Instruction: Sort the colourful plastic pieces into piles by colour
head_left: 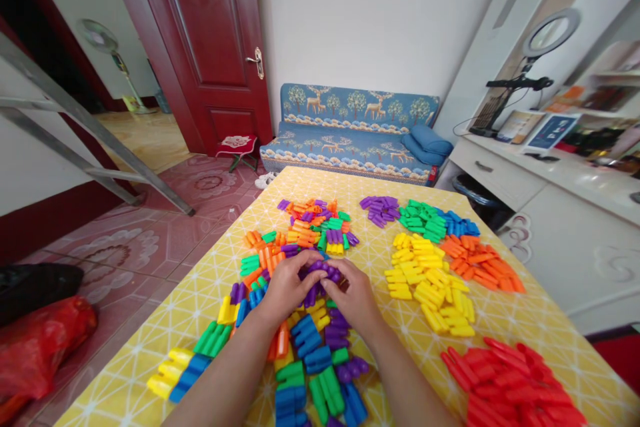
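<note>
My left hand (286, 287) and my right hand (354, 295) meet over the middle of a table with a yellow patterned cloth (200, 293). Both have their fingers curled round a cluster of purple plastic blocks (323, 272) held between them. Under and around my hands lies a mixed heap of joined blocks (310, 347) in blue, green, yellow, orange and purple. A second mixed heap (313, 227) sits just beyond my hands.
Sorted piles lie to the right: yellow (430, 280), orange (480, 257), red (505, 380), green (424, 219), blue (461, 223), purple (380, 208). A blue sofa (350, 133) stands behind the table, a white cabinet (550, 213) to the right, a red door (210, 47) and ladder (90, 133) to the left.
</note>
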A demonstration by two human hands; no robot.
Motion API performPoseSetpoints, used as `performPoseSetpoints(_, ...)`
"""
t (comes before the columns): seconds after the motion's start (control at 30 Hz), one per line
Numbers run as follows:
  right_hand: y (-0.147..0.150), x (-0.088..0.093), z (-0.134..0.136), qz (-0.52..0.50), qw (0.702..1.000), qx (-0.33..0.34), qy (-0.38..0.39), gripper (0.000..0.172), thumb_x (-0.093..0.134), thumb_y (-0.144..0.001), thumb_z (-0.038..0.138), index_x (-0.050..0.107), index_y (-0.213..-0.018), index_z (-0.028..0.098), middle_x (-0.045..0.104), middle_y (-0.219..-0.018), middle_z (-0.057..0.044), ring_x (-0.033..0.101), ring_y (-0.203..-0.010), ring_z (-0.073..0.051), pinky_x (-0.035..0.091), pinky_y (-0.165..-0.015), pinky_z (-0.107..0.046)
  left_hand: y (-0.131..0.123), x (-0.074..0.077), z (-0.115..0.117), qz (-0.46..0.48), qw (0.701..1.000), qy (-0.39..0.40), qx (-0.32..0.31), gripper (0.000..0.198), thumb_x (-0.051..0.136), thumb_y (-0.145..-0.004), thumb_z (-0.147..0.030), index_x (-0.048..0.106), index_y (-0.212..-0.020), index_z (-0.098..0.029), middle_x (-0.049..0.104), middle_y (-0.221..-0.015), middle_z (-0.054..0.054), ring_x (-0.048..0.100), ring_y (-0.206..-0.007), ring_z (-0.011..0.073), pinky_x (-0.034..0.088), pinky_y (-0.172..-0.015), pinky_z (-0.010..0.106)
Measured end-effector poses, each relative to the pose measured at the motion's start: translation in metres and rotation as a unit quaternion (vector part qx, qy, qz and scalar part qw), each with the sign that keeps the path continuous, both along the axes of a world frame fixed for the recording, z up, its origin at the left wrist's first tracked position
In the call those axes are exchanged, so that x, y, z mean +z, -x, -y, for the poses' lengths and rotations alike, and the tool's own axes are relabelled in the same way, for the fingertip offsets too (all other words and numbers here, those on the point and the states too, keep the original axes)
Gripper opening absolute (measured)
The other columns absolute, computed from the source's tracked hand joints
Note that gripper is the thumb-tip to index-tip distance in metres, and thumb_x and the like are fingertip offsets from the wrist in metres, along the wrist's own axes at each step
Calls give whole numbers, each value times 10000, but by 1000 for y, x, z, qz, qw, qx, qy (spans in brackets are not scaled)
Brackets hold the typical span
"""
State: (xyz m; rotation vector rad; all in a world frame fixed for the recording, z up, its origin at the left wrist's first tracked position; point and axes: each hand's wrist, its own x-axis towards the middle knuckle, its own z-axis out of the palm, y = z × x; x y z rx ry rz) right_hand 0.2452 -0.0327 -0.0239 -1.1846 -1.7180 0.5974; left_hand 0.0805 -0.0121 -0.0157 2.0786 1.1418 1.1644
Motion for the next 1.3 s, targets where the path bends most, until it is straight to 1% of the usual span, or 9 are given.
performPoseSetpoints(0.13, -5, -2, -2, 25, 997, -66, 9, 149, 583, -768, 221, 644, -903, 205, 658, -876, -22, 602, -822, -171, 463, -759, -279, -2, -1, 0, -1, 1000, -8, -2, 157, 580, -845, -241, 620, -992, -201, 690, -934, 27, 638, -853, 161, 498, -794, 274)
performPoseSetpoints(0.3, -13, -6, -4, 58, 993, -99, -1, 144, 611, -756, 260, 691, -872, 235, 684, -921, -37, 581, -933, -211, 440, -865, -343, -4, 2, 0, -3, 1000, -13, 18, 147, 534, -855, -202, 632, -964, -191, 690, -921, 44, 637, -821, 163, 509, -777, 288)
performPoseSetpoints(0.4, -14, -3, -3, -1, 992, -121, -19, 152, 595, -776, 290, 694, -870, 224, 683, -946, -53, 586, -951, -208, 445, -878, -352, -3, 3, 0, -1, 999, -17, 27, 137, 540, -843, -187, 630, -947, -185, 688, -909, 44, 638, -798, 159, 515, -753, 281)
performPoseSetpoints(0.5, -19, 10, -10, -85, 983, -163, 3, 222, 570, -790, 344, 671, -925, 200, 683, -905, -56, 617, -843, -190, 489, -740, -309, -2, 2, -1, -7, 999, -24, 29, 137, 542, -842, -189, 632, -945, -190, 688, -922, 43, 641, -810, 162, 512, -758, 283)
performPoseSetpoints(0.67, -56, 42, -75, -225, 949, -217, 40, 299, 635, -708, 379, 598, -912, 163, 654, -731, -27, 617, -633, -149, 488, -506, -231, -1, 0, -3, -17, 999, -30, 29, 141, 548, -845, -202, 638, -954, -198, 687, -913, 38, 640, -813, 163, 504, -763, 284)
performPoseSetpoints(0.77, -89, 51, -128, -215, 924, -298, 108, 205, 658, -686, 314, 584, -774, 144, 616, -592, -11, 596, -527, -133, 509, -491, -245, -1, 0, -3, -19, 999, -31, 26, 141, 548, -847, -199, 639, -954, -199, 684, -906, 38, 635, -819, 164, 500, -762, 285)
performPoseSetpoints(0.87, -117, 49, -164, -172, 917, -334, 135, 149, 670, -666, 246, 584, -669, 125, 574, -490, -15, 590, -493, -157, 506, -484, -273, -1, 1, -3, -20, 999, -32, 23, 136, 541, -853, -196, 642, -944, -199, 680, -908, 41, 631, -825, 163, 499, -765, 283)
performPoseSetpoints(1.03, -143, 35, -184, -92, 926, -342, 128, 113, 662, -661, 225, 652, -698, 119, 667, -629, -61, 654, -670, -192, 514, -604, -274, 0, 0, -3, -10, 999, -27, 21, 140, 529, -859, -205, 643, -938, -201, 676, -910, 51, 631, -833, 172, 503, -766, 289)
performPoseSetpoints(1.3, -143, 23, -188, -18, 936, -335, 106, 117, 628, -642, 146, 691, -741, 137, 702, -746, -66, 661, -783, -211, 508, -724, -308, 0, 1, -3, -2, 1000, -20, 12, 147, 514, -866, -206, 643, -935, -200, 675, -902, 55, 631, -844, 174, 505, -780, 296)
